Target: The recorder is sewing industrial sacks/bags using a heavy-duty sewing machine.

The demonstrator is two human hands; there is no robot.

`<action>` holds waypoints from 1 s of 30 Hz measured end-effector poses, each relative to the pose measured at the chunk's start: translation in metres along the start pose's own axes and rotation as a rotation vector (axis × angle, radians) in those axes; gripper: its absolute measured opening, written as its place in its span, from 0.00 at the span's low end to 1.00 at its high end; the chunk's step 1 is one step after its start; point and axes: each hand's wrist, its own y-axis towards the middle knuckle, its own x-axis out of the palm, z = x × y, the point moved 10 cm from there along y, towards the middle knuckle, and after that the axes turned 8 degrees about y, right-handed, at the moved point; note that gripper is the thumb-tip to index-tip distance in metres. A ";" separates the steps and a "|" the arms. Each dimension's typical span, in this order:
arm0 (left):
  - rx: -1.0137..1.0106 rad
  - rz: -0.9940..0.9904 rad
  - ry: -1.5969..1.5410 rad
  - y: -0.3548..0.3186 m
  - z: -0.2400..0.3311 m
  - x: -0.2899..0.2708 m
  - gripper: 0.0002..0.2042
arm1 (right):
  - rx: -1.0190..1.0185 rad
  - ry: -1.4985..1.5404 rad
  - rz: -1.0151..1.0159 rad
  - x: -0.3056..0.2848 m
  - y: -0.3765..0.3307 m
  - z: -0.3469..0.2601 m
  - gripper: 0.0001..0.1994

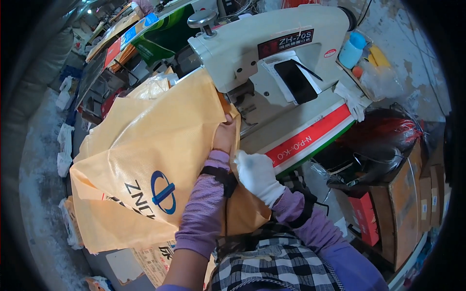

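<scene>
A large yellow woven sack (145,150) with a blue round mark lies across the sewing machine bed. My left hand (225,137), bare with a purple sleeve, pinches the sack's edge right beside the needle area of the pale green sewing machine (272,48). My right hand (257,173), in a white glove, presses on the sack's near edge just below the machine bed. Part of the sack's edge is hidden under my forearms.
A dark phone (295,81) rests on the machine body. A white glove (354,101) lies on the bed's right end, a blue-capped bottle (351,49) behind it. Cardboard boxes (407,203) and a dark bag (383,140) stand right; more sacks (155,257) lie below.
</scene>
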 end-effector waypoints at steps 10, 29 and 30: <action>-0.145 -0.105 0.017 -0.003 0.009 -0.002 0.10 | -0.041 0.065 0.011 0.006 -0.002 -0.013 0.03; -0.120 -0.588 -0.411 -0.034 -0.013 0.013 0.17 | 0.290 0.899 0.190 0.002 -0.020 0.089 0.14; -0.121 -0.577 -0.403 -0.035 -0.019 0.009 0.17 | 0.282 0.907 0.180 0.002 -0.015 0.080 0.14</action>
